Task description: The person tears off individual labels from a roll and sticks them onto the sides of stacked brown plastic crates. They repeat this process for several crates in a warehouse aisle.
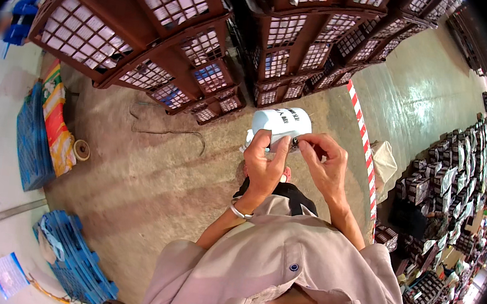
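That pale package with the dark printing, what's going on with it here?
A person is holding the pale package in front of them. The left hand grips its near side, and the right hand has its thumb and finger at the near right edge; whatever they touch there is too small to make out. Ahead stand stacks of brown lattice-sided crates. A red-and-white striped line runs along the right, and blue pallets are at the left.

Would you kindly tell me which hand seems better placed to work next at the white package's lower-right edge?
Probably the right hand: its fingertips are bunched at that edge, while the left hand appears occupied holding the white package.
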`<state>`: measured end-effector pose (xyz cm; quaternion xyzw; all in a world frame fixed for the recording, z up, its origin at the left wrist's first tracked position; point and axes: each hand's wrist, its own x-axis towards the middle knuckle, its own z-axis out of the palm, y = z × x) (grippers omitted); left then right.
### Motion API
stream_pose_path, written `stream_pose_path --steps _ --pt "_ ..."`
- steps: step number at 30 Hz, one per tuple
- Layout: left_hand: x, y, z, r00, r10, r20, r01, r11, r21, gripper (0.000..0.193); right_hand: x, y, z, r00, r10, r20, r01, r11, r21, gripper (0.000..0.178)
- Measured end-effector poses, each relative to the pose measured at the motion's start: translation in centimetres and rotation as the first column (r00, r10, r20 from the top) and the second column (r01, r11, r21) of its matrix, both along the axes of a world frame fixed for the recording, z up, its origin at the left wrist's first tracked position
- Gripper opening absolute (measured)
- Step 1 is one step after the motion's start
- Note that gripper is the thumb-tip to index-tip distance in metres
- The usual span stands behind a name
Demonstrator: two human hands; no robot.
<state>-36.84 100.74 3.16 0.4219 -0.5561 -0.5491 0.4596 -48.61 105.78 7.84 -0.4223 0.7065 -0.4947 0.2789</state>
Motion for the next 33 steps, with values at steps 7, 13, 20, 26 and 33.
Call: stream_pose_path --steps 7,13,20,26,33 --pt "-1.1 0.9 -0.7 0.965 0.098 0.244 0.054 0.835 -0.548 0.019 -1.4 0.4 -0.5 0.697 -0.116 0.708 0.030 0.991 0.133 0.022" --pt "-0.6 0.1 -2.2 0.888 0.153 0.433 0.252 0.626 -0.738 0.021 -2.0 0.4 -1.7 0.647 -0.170 0.744 0.040 0.981 0.190 0.017" --pt "-0.5 -0.8 -3.4 0.850 0.125 0.512 0.354 0.583 -0.731 0.020 -2.6 0.2 -3.7 0.490 -0.296 0.820 0.043 0.948 0.317 0.013" --pt "-0.2 -0.8 -4.4 0.816 0.108 0.567 0.398 0.606 -0.689 0.020 -2.8 0.8 -4.8 0.313 -0.263 0.913 0.055 0.964 0.259 0.014" --pt "0.7 -2.1 -6.6 0.858 0.046 0.511 0.375 0.624 -0.686 0.012 -1.9 -0.1 -5.5 -0.009 -0.264 0.964 -0.024 0.964 0.264 0.017"
